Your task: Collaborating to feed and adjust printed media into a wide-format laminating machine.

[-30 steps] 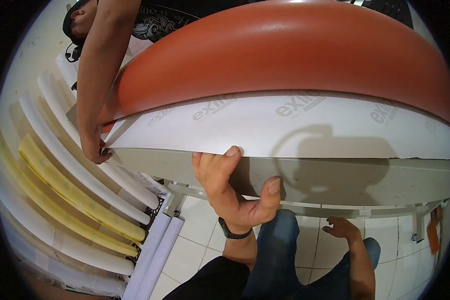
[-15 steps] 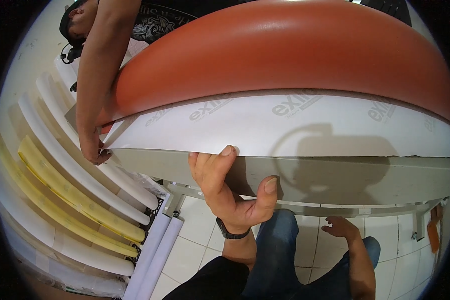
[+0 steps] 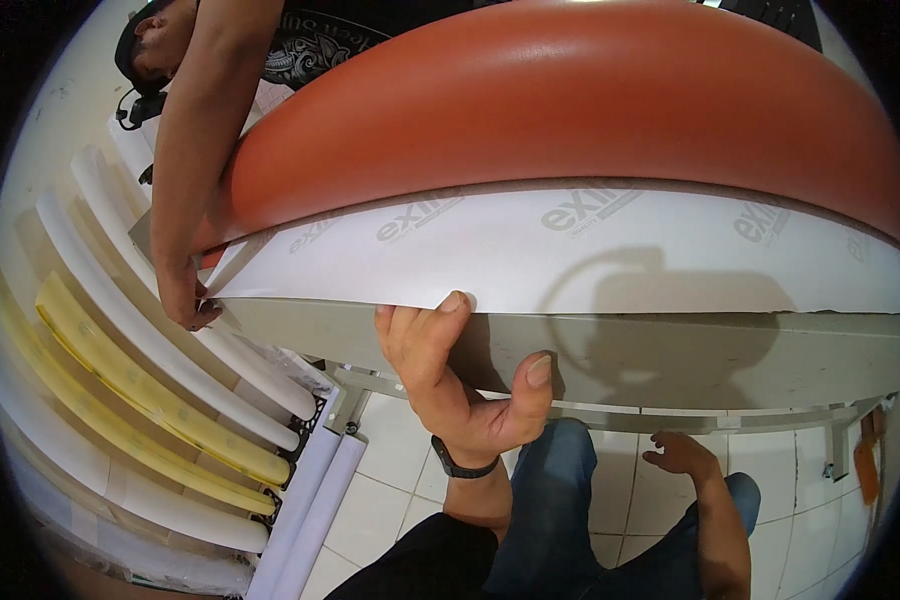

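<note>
A white backing sheet (image 3: 510,240) with grey print stretches along the table, below a large orange-red roll of smooth sheet material (image 3: 570,100). My left hand (image 3: 450,390), with a dark band on the wrist, is at the sheet's near edge. Its fingertips touch that edge beside the table's side, while the thumb sticks out to the right, apart from the fingers. Lower right, my right hand (image 3: 682,455) hangs near my knee, fingers loosely bent and apart, with nothing visible in it. At the sheet's left end, a co-worker's hand (image 3: 188,300) touches the corner.
The co-worker leans over the roll from the far left. White and yellow rolls (image 3: 160,400) lie on a rack at the left. The grey table side (image 3: 670,360) runs across in front of me above a tiled floor (image 3: 385,440). An orange object (image 3: 868,465) hangs at the far right.
Almost nothing differs. The co-worker's head has shifted slightly left; my hands and the sheet keep their places.
</note>
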Motion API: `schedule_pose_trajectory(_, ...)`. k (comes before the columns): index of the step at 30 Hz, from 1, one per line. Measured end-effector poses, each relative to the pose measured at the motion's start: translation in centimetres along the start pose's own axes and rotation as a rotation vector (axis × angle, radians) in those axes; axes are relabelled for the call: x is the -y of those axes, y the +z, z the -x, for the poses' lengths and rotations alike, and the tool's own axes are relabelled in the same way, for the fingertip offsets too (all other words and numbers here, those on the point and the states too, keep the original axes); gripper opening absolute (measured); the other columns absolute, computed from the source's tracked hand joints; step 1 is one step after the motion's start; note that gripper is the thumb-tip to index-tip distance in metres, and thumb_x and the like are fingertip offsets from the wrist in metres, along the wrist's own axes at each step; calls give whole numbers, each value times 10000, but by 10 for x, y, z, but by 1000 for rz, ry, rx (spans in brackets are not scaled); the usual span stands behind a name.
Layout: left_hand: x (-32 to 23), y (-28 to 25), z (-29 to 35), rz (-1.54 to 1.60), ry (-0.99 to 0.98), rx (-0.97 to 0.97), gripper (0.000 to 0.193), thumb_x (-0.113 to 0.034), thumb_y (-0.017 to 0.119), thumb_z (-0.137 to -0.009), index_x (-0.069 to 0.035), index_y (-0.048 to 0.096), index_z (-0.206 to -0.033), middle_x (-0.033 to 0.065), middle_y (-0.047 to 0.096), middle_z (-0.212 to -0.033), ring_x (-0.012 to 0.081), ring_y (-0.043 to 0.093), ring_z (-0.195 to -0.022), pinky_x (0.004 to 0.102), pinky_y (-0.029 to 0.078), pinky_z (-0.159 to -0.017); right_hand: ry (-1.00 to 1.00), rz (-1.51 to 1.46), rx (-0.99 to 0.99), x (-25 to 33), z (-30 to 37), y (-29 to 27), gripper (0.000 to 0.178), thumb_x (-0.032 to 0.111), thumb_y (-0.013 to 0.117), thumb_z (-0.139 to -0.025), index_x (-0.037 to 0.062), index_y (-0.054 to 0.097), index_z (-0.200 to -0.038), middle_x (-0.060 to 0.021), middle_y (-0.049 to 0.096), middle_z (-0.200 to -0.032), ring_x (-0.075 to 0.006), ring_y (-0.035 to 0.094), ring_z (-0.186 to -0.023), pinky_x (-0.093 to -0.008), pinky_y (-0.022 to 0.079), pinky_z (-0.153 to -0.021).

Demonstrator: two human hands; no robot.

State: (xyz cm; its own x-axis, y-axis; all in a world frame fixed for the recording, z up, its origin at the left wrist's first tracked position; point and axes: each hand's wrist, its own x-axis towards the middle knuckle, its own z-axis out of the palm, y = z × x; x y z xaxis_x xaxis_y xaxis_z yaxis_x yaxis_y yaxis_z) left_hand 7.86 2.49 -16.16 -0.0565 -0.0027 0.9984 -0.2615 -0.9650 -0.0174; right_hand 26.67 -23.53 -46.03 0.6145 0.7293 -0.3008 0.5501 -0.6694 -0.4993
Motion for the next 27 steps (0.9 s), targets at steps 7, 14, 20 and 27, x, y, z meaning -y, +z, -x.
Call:
schedule_pose_trajectory(7, -1, 4, 1, 10, -2, -51, 592, -357, 696, -796, -10, 459, -1214, 123, 507, -1043, 251, 476, -979, 398, 337, -923, 38, -10, 24, 1, 1, -2, 573, 444, 649, -844, 12, 588, -1216, -171, 648, -1146, -337, 584, -1100, -396, 458, -952)
schedule_pose_trajectory(14, 7, 6, 0, -3, 34, -4, 619, -396, 678, -836, 28, 434, -1215, 137, 465, -1039, 235, 448, -984, 337, 357, -864, 38, 21, 42, 3, -1, -3, 571, 440, 649, -845, 6, 592, -1211, -176, 656, -1124, -337, 609, -1059, -392, 479, -920)
schedule_pose_trajectory(20, 10, 5, 5, -11, 35, -10, 626, -398, 672, -841, 38, 436, -1223, 152, 489, -1104, 265, 464, -1076, 370, 327, -981, 23, 2, 42, 3, -2, -2, 575, 436, 648, -846, -7, 589, -1209, -188, 655, -1129, -347, 615, -1055, -396, 480, -919)
schedule_pose_trajectory(27, 9, 4, 6, -33, 24, 6, 645, -415, 674, -838, 39, 434, -1229, 152, 491, -1120, 268, 461, -1101, 378, 305, -1011, 36, 12, 42, 1, 0, -3, 578, 442, 649, -846, -8, 591, -1204, -190, 653, -1133, -348, 613, -1063, -396, 480, -922)
